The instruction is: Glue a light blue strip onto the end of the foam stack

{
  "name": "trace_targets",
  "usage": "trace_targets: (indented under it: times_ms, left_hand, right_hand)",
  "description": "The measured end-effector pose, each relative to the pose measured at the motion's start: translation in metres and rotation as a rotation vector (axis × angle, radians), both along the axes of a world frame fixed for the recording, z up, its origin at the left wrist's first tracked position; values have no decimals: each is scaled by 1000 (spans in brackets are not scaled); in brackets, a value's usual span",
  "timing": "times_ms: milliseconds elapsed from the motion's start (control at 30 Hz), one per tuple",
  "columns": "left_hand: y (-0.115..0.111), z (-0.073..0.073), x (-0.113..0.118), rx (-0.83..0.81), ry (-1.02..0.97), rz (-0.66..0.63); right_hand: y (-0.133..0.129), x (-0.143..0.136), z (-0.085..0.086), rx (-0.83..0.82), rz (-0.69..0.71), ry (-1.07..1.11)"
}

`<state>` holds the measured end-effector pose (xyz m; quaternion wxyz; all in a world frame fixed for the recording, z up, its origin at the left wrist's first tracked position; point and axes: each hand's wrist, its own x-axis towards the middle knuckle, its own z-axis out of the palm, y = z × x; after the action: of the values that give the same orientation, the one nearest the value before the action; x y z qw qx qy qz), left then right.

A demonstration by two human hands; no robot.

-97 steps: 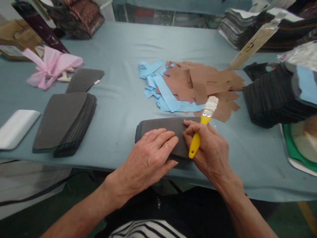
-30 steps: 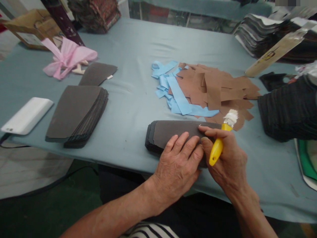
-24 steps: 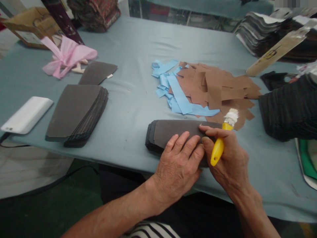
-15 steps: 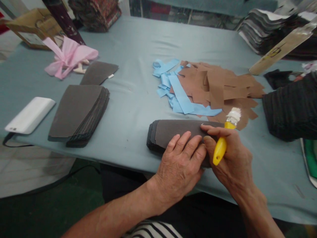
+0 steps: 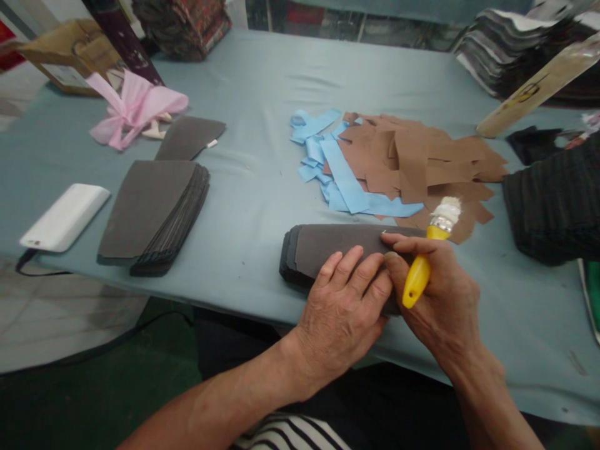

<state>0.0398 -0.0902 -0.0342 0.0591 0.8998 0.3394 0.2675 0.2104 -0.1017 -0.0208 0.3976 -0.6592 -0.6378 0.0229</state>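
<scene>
Under both hands, near the table's front edge, lies a stack of dark grey sheet pieces (image 5: 337, 240). My left hand (image 5: 347, 300) rests flat on its top, fingers stretched out and side by side. A yellow-handled brush (image 5: 417, 278) is tucked in my right hand (image 5: 443, 294), its white-coated bristles pointing up and away from me. The right index finger and thumb touch the top piece, close to the left fingertips. A tiny white speck shows by the index fingertip. Part of the stack is hidden beneath my hands.
Brown strips (image 5: 412, 156) and light blue strips (image 5: 344, 178) lie beyond the stack. Another dark grey stack (image 5: 150, 212) and a white power bank (image 5: 65, 215) with a cable are at left. A black stack (image 5: 557, 200) and a pale tube (image 5: 539, 84) stand at right.
The view has shifted slightly, so side objects appear a little further right. Both hands and the brush keep nearly the same place on the stack.
</scene>
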Motion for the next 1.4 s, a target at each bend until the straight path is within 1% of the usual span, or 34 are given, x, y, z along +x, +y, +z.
trace_targets:
  times_ms: [367,767,1133,1267,1333,1400]
  left_hand:
    - [0,0,0,-4,11,-6]
    - [0,1,2,53,-37,36]
    - [-1,-1,3,9,-53,37]
    - [-2,0,3,4,-59,26]
    - [-1,0,2,-2,-59,23]
    - [-1,0,2,-10,-58,19]
  right_hand:
    - [0,-1,1,9,-10,13]
    - [0,-2,1,2,4,42]
    - [-3,3,4,-39,18,115]
    - [-6,6,9,-2,-3,172]
    - [-6,4,15,51,-23,227]
    - [-4,1,26,135,-44,350]
